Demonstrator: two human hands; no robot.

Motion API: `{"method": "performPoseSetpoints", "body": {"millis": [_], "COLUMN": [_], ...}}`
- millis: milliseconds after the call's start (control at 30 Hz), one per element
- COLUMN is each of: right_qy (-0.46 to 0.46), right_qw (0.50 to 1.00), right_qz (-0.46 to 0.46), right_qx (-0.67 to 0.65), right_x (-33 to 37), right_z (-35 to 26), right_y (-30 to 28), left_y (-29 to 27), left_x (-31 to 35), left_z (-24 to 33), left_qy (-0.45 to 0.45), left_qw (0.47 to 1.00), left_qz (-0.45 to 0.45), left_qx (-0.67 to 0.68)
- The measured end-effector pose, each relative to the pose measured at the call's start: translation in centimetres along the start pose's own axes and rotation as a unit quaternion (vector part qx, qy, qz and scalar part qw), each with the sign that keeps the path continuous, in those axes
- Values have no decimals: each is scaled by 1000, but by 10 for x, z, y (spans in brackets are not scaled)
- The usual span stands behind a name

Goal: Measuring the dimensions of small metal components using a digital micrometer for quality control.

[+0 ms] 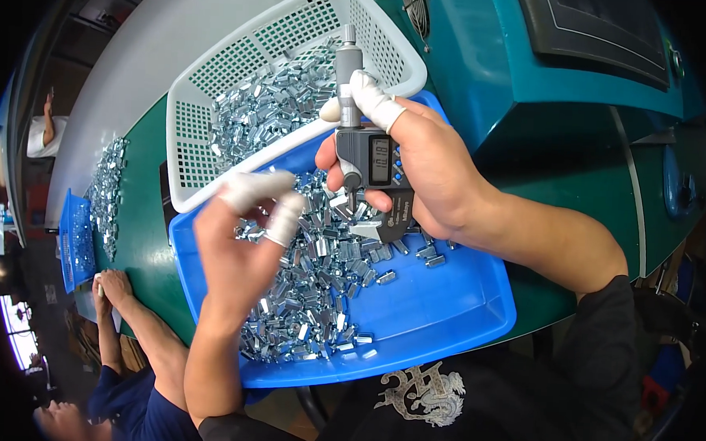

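Note:
My right hand (442,161) is closed round a digital micrometer (361,154) with a grey thimble, a dark frame and a small lit display. White finger covers wrap its thumb and a fingertip. To the left, my left hand (246,232) is slightly blurred, its white-covered thumb and forefinger drawn together at the tips. Anything between those tips is too small or hidden to make out. Below both hands, a blue tray (428,310) holds many shiny metal hex nuts (310,297), long in shape, heaped toward its left side.
A white perforated basket (185,134) with more metal pieces overlaps the tray's far side. A teal machine (486,69) with a dark screen stands at the far right. Leftward on the green table (145,211) are a loose pile, another blue tray (67,232) and a co-worker's hands (112,289).

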State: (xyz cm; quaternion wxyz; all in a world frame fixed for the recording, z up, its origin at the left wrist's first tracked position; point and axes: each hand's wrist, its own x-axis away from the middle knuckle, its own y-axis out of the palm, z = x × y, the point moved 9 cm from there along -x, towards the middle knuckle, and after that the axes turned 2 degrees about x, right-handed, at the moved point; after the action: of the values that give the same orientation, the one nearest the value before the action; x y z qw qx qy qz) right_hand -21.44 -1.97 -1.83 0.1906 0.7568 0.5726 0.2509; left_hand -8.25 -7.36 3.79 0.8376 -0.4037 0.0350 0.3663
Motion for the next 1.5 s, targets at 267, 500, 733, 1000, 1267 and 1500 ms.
{"method": "performPoseSetpoints", "body": {"millis": [267,500,733,1000,1267,1500], "right_qy": [-9,-9,-22,-22,-12,-10], "right_qw": [1000,1000,1000,1000,999,998], "right_qz": [11,2,7,1,-9,-21], "right_qx": [4,5,5,1,-33,-66], "right_x": [1,1,1,0,-1,-1], "right_z": [2,3,-2,-3,1,1], "right_y": [-2,0,-1,0,0,2], "left_y": [56,67,28,38,46,47], "left_x": [25,32,17,26,31,30], "left_z": [23,24,-5,-19,-23,-23], "left_qy": [96,113,-68,-192,-229,-256], "left_qw": [976,971,991,900,886,884], "left_qz": [-181,-194,-90,-82,-83,-95], "left_qx": [-74,-86,74,383,396,379]}}
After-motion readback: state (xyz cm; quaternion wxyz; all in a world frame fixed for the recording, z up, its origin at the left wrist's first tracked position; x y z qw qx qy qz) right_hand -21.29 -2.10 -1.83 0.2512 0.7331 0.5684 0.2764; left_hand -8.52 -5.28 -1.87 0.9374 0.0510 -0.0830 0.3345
